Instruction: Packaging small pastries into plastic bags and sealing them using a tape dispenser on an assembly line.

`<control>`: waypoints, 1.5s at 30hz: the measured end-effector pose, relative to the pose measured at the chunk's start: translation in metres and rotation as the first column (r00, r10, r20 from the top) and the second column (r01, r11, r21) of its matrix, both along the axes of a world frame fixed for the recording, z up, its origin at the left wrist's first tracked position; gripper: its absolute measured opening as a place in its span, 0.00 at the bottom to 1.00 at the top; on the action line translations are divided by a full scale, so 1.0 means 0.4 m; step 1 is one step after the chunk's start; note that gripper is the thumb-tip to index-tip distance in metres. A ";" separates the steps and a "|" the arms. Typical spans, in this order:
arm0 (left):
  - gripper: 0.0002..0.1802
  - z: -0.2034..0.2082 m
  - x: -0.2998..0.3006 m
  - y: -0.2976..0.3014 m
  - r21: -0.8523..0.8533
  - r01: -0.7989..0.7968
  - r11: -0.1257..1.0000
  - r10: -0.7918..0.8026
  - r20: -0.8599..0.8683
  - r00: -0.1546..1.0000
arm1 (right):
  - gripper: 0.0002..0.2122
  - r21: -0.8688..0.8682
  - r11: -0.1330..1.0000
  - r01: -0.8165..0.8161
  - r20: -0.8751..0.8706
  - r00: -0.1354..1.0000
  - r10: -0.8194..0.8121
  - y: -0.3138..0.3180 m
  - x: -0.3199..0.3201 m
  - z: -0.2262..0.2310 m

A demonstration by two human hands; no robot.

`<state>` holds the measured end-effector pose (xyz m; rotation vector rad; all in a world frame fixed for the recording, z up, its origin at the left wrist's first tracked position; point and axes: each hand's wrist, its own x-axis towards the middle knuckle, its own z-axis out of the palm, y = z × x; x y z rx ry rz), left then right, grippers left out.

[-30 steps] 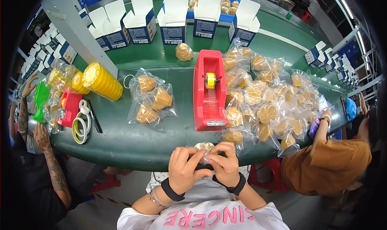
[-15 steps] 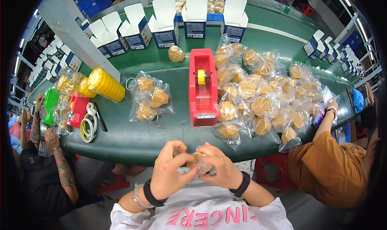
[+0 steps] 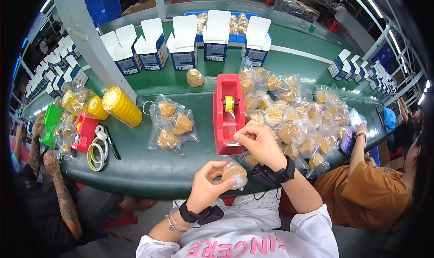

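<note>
My left hand (image 3: 205, 185) holds a tan, rounded, faceted piece in a clear plastic bag (image 3: 235, 173) at the table's near edge, thumb and fingers closed on its left side. My right hand (image 3: 264, 144) pinches at the front cutting edge of a red tape dispenser (image 3: 221, 138), on the tape's end; the clear tape itself barely shows. A yellow-cored tape roll (image 3: 229, 103) sits in the dispenser. To its right lies a heap of similar bagged tan pieces (image 3: 289, 132). A clear bag with three tan pieces (image 3: 183, 123) lies to its left.
Open white-and-blue boxes (image 3: 183, 59) line the back, before a blue tray (image 3: 235, 37). One tan piece (image 3: 195, 77) stands near them. At left are yellow tape rolls (image 3: 121, 106), white rings (image 3: 96, 156) and a black pen (image 3: 113, 143). Co-workers sit on both sides.
My right hand has left the bagged piece and moved up to the dispenser's front edge. My left hand keeps the piece. The whole view has shifted, with the table lower in the picture.
</note>
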<state>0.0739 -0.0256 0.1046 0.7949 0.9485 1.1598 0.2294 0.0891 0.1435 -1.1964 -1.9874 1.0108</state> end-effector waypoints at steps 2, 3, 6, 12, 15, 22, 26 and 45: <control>0.25 -0.005 0.009 0.009 0.002 -0.014 1.000 0.014 0.011 1.000 | 0.04 -0.053 0.998 0.028 -0.081 0.996 -0.033 0.003 -0.009 0.004; 0.25 -0.005 0.008 0.016 -0.012 -0.013 1.000 0.013 0.016 1.000 | 0.04 -0.056 0.998 0.026 -0.077 0.997 -0.031 -0.014 -0.006 0.021; 0.23 -0.013 -0.011 0.019 -0.050 -0.035 0.998 0.036 0.021 0.999 | 0.08 -0.115 0.990 0.075 -0.171 0.981 -0.094 -0.143 -0.002 0.052; 0.23 -0.022 -0.003 0.016 0.150 0.141 0.979 -0.137 -0.037 0.990 | 0.10 -0.084 0.941 0.328 -0.052 0.942 -0.332 -0.296 0.016 -0.019; 0.25 -0.023 -0.019 0.003 0.346 0.161 0.924 -0.095 -0.200 0.975 | 0.14 -0.313 0.870 0.381 -0.096 0.898 -0.428 -0.304 0.025 -0.019; 0.28 -0.013 0.022 -0.046 0.629 -0.079 0.773 0.149 -0.060 0.987 | 0.25 -0.441 0.892 -0.101 -0.593 0.779 -0.204 -0.295 0.016 -0.012; 0.31 0.029 0.011 -0.063 0.745 -0.109 0.658 0.610 -0.442 0.658 | 0.26 -0.121 0.989 -0.085 -0.719 0.694 -0.028 -0.308 0.014 -0.073; 0.30 0.039 0.028 -0.048 0.138 -0.046 0.989 0.058 -0.081 0.995 | 0.30 0.513 0.851 -0.114 -0.321 0.894 0.313 -0.224 0.032 -0.161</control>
